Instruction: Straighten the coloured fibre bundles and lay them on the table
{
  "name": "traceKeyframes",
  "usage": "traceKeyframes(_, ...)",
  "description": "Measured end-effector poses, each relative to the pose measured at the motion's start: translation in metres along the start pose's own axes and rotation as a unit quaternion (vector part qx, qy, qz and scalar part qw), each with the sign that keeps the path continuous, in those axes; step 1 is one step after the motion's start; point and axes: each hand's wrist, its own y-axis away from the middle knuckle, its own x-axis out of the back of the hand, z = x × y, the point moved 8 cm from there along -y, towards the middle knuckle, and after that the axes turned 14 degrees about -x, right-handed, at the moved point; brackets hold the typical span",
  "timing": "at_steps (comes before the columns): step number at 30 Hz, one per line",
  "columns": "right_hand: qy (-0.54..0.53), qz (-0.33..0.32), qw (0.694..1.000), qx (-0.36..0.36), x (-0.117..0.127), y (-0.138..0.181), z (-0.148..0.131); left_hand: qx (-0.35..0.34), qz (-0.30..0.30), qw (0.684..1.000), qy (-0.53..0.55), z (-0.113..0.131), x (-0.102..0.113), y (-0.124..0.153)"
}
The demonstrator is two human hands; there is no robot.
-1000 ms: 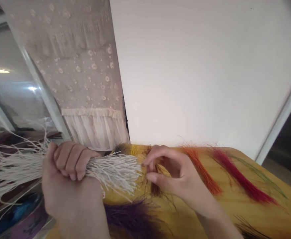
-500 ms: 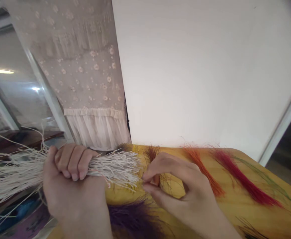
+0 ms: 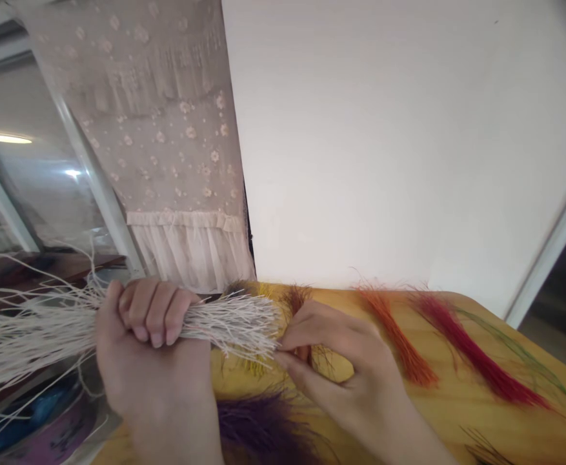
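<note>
White cord bundle [image 3: 229, 326] held level over the left end of the table, long loose strands trailing off to the left, short ends pointing right. Behind it, a plain white wall [image 3: 360, 142], a pale lace curtain [image 3: 142, 129] with small flowers and a ruffled hem, and a glass window [image 3: 35, 194] on the far left. Below, a yellow wooden table [image 3: 457, 413] with dyed fibre tufts laid apart: orange tuft [image 3: 399, 339], red tuft [image 3: 476, 358], thin green tuft [image 3: 515, 352], purple tuft [image 3: 263, 429], and brown tuft [image 3: 296, 300] just beyond the bundle's tip. Left hand [image 3: 150, 342] closed in a tight fist around the bundle's middle. Right hand [image 3: 350, 381] at the short ends, thumb [image 3: 302, 381] and forefinger [image 3: 321, 329] pinched nearly together, any strands between them too fine to tell
</note>
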Motion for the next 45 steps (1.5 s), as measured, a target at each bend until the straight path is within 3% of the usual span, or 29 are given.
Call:
traceKeyframes(4, -0.006, 0.015, 1.000, -0.002, -0.002, 0.001, 0.001, 0.005, -0.058, 0.998, 0.001, -0.004, -0.001, -0.004)
traceKeyframes(8, -0.004, 0.051, 0.999, -0.016, -0.004, 0.000, 0.007, 0.022, -0.079, 0.997, -0.006, -0.010, -0.001, -0.003)
traceKeyframes(12, 0.007, 0.059, 0.998, -0.022, 0.001, -0.003, 0.008, 0.026, -0.060, 0.998, -0.017, -0.013, 0.002, -0.002)
traceKeyframes(17, 0.020, 0.059, 0.998, -0.004, 0.013, -0.003, -0.005, -0.017, -0.022, 0.999, -0.041, -0.005, 0.006, -0.003)
traceKeyframes(22, 0.010, 0.047, 0.999, 0.010, 0.011, -0.002, -0.007, -0.028, 0.001, 0.998, -0.058, -0.001, 0.004, 0.002)
traceKeyframes(36, 0.029, 0.047, 0.998, 0.029, 0.002, -0.001, -0.004, -0.006, -0.060, 0.995, -0.080, -0.011, -0.003, 0.003)
traceKeyframes(45, 0.085, 0.124, 0.989, 0.011, 0.021, 0.002, -0.006, -0.022, -0.024, 0.994, -0.100, -0.007, 0.001, 0.002)
